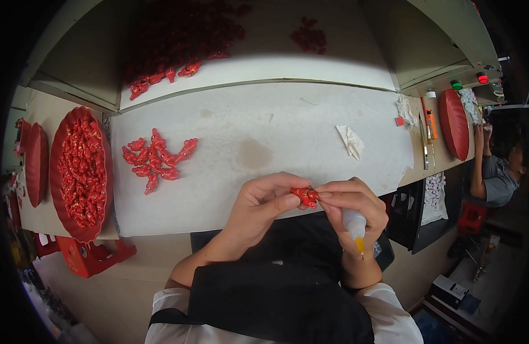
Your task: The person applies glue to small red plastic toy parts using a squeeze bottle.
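Near the table's front edge, my left hand (259,202) is closed on a small red figurine (305,196) with gold marks, pinched between thumb and fingers. My right hand (357,205) meets its right end with thumb and fingertips; whether something tiny is between them I cannot tell. Tucked in the curled fingers of that hand is a translucent squeeze bottle (354,221), its yellow needle tip pointing down toward me. To the left, several similar red figurines (155,156) lie in a loose cluster on the white sheet (218,120) covering the table.
At the left stands a long red tray (53,172) heaped with red figurines, with another red tray (36,165) beyond. More pieces (184,34) lie inside the booth ahead. A crumpled tissue (350,142) is on the sheet. A co-worker (501,175) sits at far right.
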A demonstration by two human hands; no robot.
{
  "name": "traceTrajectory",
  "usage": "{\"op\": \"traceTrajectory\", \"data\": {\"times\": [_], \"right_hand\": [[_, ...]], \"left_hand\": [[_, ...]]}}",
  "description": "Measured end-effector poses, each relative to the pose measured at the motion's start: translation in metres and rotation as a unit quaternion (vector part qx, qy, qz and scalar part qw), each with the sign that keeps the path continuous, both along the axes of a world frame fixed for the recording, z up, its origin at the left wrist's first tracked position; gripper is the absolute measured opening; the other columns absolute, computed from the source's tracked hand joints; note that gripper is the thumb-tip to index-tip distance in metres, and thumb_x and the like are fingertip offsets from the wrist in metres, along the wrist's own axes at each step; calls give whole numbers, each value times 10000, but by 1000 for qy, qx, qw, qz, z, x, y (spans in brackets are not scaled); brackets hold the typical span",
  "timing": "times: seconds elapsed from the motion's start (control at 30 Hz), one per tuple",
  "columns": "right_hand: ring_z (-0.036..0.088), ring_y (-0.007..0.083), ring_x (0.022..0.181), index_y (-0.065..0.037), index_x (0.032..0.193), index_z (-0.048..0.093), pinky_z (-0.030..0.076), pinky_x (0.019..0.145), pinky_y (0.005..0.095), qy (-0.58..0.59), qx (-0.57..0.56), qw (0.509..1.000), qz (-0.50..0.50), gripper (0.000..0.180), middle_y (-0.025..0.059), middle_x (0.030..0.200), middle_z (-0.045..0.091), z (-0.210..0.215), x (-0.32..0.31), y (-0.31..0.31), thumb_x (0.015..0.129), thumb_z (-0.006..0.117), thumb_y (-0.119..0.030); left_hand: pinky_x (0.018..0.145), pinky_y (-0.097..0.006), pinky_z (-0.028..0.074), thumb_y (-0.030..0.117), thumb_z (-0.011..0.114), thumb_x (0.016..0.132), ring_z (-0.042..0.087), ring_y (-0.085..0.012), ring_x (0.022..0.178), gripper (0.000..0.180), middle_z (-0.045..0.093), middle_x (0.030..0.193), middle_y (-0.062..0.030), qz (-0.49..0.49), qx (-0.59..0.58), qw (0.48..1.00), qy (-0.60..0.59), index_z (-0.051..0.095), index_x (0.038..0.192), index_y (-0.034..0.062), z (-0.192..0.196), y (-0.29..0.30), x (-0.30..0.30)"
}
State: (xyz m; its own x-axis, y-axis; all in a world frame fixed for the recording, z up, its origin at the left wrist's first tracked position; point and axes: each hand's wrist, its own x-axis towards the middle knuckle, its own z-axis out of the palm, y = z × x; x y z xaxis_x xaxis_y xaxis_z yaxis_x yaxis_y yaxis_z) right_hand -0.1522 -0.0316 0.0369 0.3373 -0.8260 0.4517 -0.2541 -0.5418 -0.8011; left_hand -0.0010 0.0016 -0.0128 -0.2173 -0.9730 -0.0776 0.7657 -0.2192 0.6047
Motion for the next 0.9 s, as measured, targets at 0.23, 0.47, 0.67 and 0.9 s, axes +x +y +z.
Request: {"op": "traceTrajectory", "data": {"times": [0.23, 0.47, 0.67, 0.9], "right_hand": [[564, 166, 591, -41, 804, 614, 413, 505, 230, 51, -41, 998, 5, 210, 71, 778, 637, 3, -2, -1, 616, 677, 31], [569, 168, 592, -40, 794, 614, 418, 514, 233, 42, -21, 999, 13, 203, 70, 774, 639, 5, -4, -1, 614, 668, 37], [571, 171, 593, -34, 790, 612, 422, 522, 237, 50, 21, 999, 5, 196, 70, 757, 636, 7, -3, 1, 620, 653, 56], [563, 172, 592, -33, 797, 611, 423, 528, 243, 62, 35, 997, -16, 192, 71, 745, 631, 7, -1, 3, 629, 645, 53]], "left_hand": [[796, -250, 440, -33, 526, 787, 545, -149, 903, 211, 555, 978, -91, 14, -35, 998, -55, 569, 994, -24, 0, -1, 3], [779, -238, 441, -45, 529, 781, 545, -148, 899, 206, 555, 967, -94, 29, -67, 990, -119, 584, 978, -16, 0, -2, 1], [771, -237, 439, -26, 537, 785, 545, -142, 888, 201, 563, 940, -86, 12, -43, 994, -104, 585, 979, -15, -1, -2, 2], [779, -246, 432, 11, 549, 790, 547, -138, 873, 198, 574, 914, -73, 13, -12, 996, -91, 587, 983, -12, -3, -2, 0]]}}
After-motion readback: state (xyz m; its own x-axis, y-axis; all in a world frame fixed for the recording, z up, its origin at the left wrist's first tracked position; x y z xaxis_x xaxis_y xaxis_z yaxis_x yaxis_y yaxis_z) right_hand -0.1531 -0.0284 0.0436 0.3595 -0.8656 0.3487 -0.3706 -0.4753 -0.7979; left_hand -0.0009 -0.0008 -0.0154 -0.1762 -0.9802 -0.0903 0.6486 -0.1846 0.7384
